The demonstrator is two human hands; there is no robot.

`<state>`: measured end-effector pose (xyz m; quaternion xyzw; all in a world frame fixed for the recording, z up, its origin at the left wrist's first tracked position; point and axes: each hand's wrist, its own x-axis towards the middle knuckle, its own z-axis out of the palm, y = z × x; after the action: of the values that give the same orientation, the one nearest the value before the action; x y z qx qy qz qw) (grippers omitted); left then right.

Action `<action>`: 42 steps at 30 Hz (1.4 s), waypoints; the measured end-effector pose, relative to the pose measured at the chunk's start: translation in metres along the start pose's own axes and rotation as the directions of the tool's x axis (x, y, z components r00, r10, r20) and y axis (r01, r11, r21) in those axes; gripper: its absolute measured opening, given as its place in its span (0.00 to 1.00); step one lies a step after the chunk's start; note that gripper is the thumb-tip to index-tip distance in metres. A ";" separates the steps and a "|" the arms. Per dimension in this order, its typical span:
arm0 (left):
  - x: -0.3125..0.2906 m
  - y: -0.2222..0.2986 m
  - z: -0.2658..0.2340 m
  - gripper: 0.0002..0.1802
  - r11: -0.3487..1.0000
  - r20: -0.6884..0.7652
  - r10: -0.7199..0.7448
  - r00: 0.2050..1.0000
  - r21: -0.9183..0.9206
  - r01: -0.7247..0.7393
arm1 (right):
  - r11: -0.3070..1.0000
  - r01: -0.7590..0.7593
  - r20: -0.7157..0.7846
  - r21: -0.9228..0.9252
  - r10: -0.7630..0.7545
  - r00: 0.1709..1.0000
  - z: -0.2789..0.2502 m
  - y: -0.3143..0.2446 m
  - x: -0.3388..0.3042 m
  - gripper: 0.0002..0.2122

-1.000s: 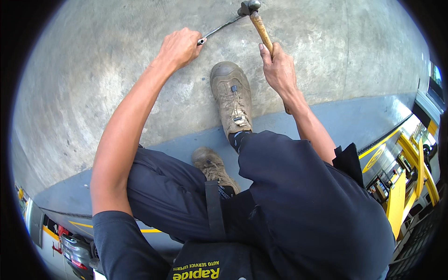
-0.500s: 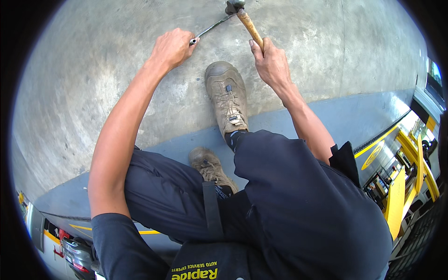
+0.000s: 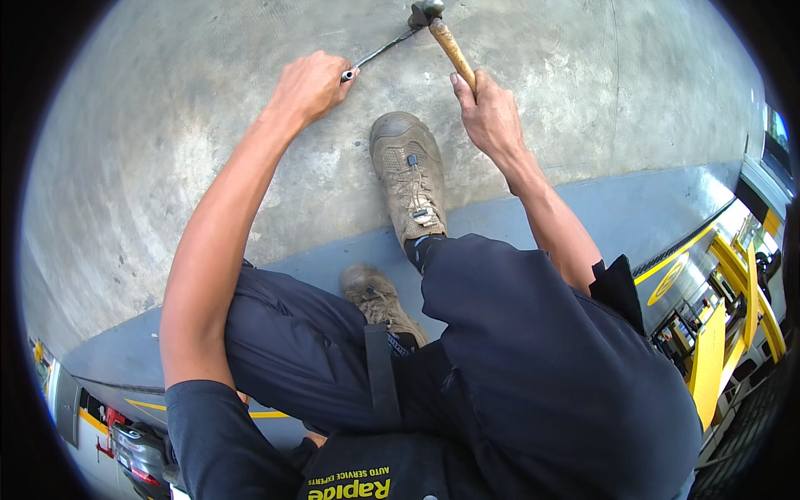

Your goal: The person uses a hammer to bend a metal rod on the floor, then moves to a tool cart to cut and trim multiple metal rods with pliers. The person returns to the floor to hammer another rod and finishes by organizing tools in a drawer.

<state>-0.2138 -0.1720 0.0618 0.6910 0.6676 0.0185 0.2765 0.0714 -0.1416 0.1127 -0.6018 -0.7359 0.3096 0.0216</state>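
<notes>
My left hand (image 3: 312,86) is closed around one end of a slim metal rod (image 3: 382,52). A round, hollow-looking end of it pokes out by my thumb. My right hand (image 3: 492,117) grips the wooden handle of a hammer (image 3: 452,50), its dark metal head (image 3: 427,12) at the top edge of the view. The rod's far end meets the hammer head, or lies right under it; I cannot tell which. Both tools are above or on the grey concrete floor (image 3: 208,117), beyond the toe of my forward shoe (image 3: 410,167).
My other shoe (image 3: 375,300) is set further back, on a blue-grey painted strip (image 3: 583,208). Yellow metal equipment (image 3: 708,358) stands at the right. A grey car (image 3: 140,454) is at the lower left. Small skin-coloured patches show beside my left sleeve.
Both hands and tools sit slightly lower and further right in the picture, as do my shoes and knees. The rod and hammer stay in the same hands, their heads still together.
</notes>
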 end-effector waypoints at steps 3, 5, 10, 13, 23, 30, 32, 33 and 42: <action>-0.005 -0.001 -0.012 0.19 0.997 0.011 -0.028 1.000 -0.073 0.029 | 0.977 -0.009 -0.135 0.213 0.038 0.990 0.000 0.015 -0.015 0.18; -0.006 -0.004 -0.034 0.19 0.984 -0.058 -0.092 0.994 -0.156 0.082 | 0.995 -0.089 -0.210 0.041 0.095 0.973 0.005 0.032 -0.032 0.16; -0.035 0.013 -0.108 0.21 0.994 -0.328 0.041 0.944 -0.078 -0.070 | 0.957 0.033 -0.322 -0.289 -0.129 0.938 0.016 0.033 -0.041 0.17; -0.072 0.040 -0.131 0.20 0.987 -0.381 -0.011 0.924 -0.150 -0.050 | 0.997 0.078 -0.299 0.012 -0.071 0.952 -0.001 -0.017 -0.023 0.20; -0.114 0.099 -0.128 0.14 1.000 -0.484 -0.022 0.875 -0.020 0.014 | 0.360 0.133 -0.121 0.924 -0.054 0.991 -0.094 -0.145 0.023 0.16; -0.110 0.102 -0.111 0.15 0.980 -0.488 -0.084 0.869 -0.198 -0.016 | 0.321 0.106 -0.065 0.941 -0.134 0.989 -0.098 -0.140 0.027 0.16; -0.109 0.102 -0.110 0.16 0.966 -0.474 -0.095 0.876 -0.257 -0.034 | 0.296 0.067 -0.021 0.953 -0.157 0.987 -0.101 -0.136 0.031 0.17; -0.109 0.102 -0.109 0.16 0.960 -0.476 -0.097 0.874 -0.278 -0.045 | 0.283 0.019 0.029 0.959 -0.167 0.986 -0.104 -0.132 0.034 0.18; -0.099 0.121 -0.106 0.16 0.819 -0.302 -0.300 0.905 -0.567 0.082 | 0.480 -0.123 0.266 0.869 -0.243 0.933 -0.065 -0.133 0.003 0.21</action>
<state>-0.1563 -0.2213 0.2353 0.4956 0.7423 0.3106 0.3269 -0.0193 -0.1225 0.2279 -0.4131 -0.4871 0.7422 0.2030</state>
